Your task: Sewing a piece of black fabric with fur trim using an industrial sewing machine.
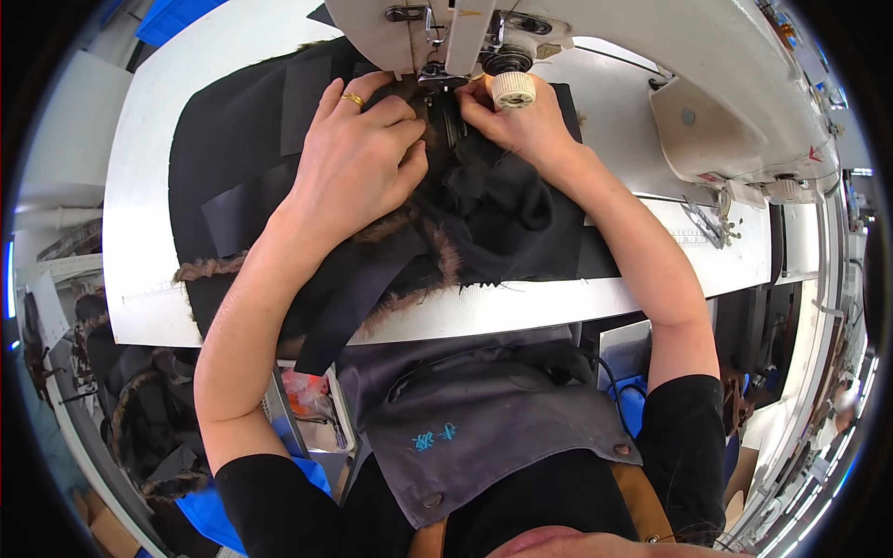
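Black fabric with brown fur edging [223, 130] is spread over the white sewing table, its layers bunched around the sewing machine's needle and presser foot [445, 79]. My left hand [358, 153], a gold ring on one finger, rests on the cloth just left of the needle. Its fingers are curled and the thumb is drawn in, closed on the fabric. From the right, my right hand [526, 121] reaches in behind a cream dial [513, 90], pinching fabric beside the presser foot; the dial partly hides its fingers. A loose black strip [358, 302] hangs over the table's front edge.
The machine's white arm [642, 46] spans the top and right. Thread snips or similar metal tools [712, 223] lie near a ruler [686, 235] on the right. Below the table are a drawer with a red packet [312, 395], fur-trimmed black pieces [153, 428] and a blue bin [209, 519].
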Demonstrator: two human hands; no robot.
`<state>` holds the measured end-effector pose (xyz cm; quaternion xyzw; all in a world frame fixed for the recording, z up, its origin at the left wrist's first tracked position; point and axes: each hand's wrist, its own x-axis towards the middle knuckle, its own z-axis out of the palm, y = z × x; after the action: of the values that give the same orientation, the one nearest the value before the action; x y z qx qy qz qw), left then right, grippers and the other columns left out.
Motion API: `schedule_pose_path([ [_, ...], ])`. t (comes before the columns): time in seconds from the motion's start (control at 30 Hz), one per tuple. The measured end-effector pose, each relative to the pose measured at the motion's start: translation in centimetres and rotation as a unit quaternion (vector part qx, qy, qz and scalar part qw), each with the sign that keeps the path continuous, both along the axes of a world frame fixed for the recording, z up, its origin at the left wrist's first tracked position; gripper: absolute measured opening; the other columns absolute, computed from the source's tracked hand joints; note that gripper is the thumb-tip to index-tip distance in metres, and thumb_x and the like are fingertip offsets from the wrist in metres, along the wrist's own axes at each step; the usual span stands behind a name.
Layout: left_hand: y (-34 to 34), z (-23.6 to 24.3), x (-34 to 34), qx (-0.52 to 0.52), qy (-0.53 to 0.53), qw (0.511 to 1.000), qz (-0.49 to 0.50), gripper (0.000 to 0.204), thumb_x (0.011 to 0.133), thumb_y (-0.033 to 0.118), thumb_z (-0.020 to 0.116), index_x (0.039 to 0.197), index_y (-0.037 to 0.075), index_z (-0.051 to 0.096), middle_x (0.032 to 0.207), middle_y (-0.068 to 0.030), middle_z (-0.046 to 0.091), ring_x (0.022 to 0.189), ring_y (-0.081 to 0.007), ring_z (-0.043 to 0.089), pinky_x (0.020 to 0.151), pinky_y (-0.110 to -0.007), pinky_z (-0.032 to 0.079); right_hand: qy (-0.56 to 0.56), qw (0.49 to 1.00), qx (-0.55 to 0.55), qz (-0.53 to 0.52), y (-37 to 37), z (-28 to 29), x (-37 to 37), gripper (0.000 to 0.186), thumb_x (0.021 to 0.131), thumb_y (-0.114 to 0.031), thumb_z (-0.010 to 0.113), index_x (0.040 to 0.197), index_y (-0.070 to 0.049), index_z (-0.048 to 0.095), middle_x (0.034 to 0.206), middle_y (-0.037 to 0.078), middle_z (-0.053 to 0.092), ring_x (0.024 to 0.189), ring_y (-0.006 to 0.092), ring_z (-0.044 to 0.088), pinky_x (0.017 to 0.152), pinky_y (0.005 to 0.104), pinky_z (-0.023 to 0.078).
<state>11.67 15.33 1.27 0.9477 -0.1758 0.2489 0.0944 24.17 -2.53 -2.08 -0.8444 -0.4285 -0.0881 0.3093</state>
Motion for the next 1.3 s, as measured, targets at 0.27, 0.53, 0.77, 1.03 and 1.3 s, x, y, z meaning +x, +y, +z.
schedule_pose_path([
  [0.27, 0.2, 0.3, 1.2, -0.004, 0.009, 1.000, -0.015, 0.016, 0.078, 0.018, 0.066, 0.087, 0.005, 0.070, 0.091, -0.0073, 0.064, 0.109, -0.0329, 0.056, 0.094, -0.050, 0.043, -0.030, 0.998, 0.054, 0.004, 0.5, -0.4, 0.9, 0.021, 0.076, -0.023, 0.068, 0.074, -0.003, 0.062, 0.073, 0.016, 0.063, 0.070, 0.0369, 0.064, 0.060, 0.0455, 0.051],
  [0.53, -2.0, 3.2, -3.4, -0.085, -0.092, 0.986, -0.109, 0.014, 0.076, 0.017, 0.077, 0.077, 0.010, 0.065, 0.089, -0.0016, 0.068, 0.102, -0.0280, 0.063, 0.105, -0.052, 0.035, -0.007, 0.998, 0.063, -0.023, 0.1, -0.8, -0.6, 0.025, 0.076, -0.022, 0.069, 0.067, 0.000, 0.063, 0.068, 0.019, 0.062, 0.065, 0.0389, 0.063, 0.059, 0.0467, 0.051],
  [0.77, -8.3, 13.2, -14.8, -0.531, 0.061, 0.675, -0.508, 0.012, 0.093, 0.007, 0.060, 0.094, 0.005, 0.072, 0.100, -0.0128, 0.070, 0.097, -0.0332, 0.064, 0.100, -0.056, 0.042, 0.008, 0.996, 0.082, 0.037, -1.3, 0.0, -0.1, 0.014, 0.079, -0.013, 0.061, 0.079, 0.000, 0.063, 0.075, 0.019, 0.063, 0.070, 0.0390, 0.063, 0.063, 0.0452, 0.051],
  [1.03, -10.7, 15.1, -16.4, -0.427, -0.029, 0.722, -0.544, 0.020, 0.094, 0.014, 0.052, 0.080, 0.012, 0.066, 0.087, -0.0058, 0.064, 0.081, -0.0254, 0.061, 0.075, -0.043, 0.047, 0.100, 0.989, 0.075, 0.073, -3.0, 1.5, -2.3, 0.013, 0.083, -0.012, 0.062, 0.089, -0.002, 0.067, 0.084, 0.014, 0.066, 0.079, 0.0323, 0.064, 0.072, 0.0409, 0.050],
  [1.3, -12.6, 13.0, -16.1, -0.565, 0.064, 0.526, -0.633, 0.023, 0.093, 0.009, 0.059, 0.071, 0.004, 0.067, 0.080, -0.0120, 0.066, 0.065, -0.0231, 0.061, 0.058, -0.033, 0.048, -0.003, 0.986, 0.156, 0.066, -4.7, -0.4, -3.6, 0.012, 0.083, -0.007, 0.069, 0.094, -0.005, 0.064, 0.096, 0.008, 0.064, 0.092, 0.0303, 0.060, 0.080, 0.0405, 0.047],
])
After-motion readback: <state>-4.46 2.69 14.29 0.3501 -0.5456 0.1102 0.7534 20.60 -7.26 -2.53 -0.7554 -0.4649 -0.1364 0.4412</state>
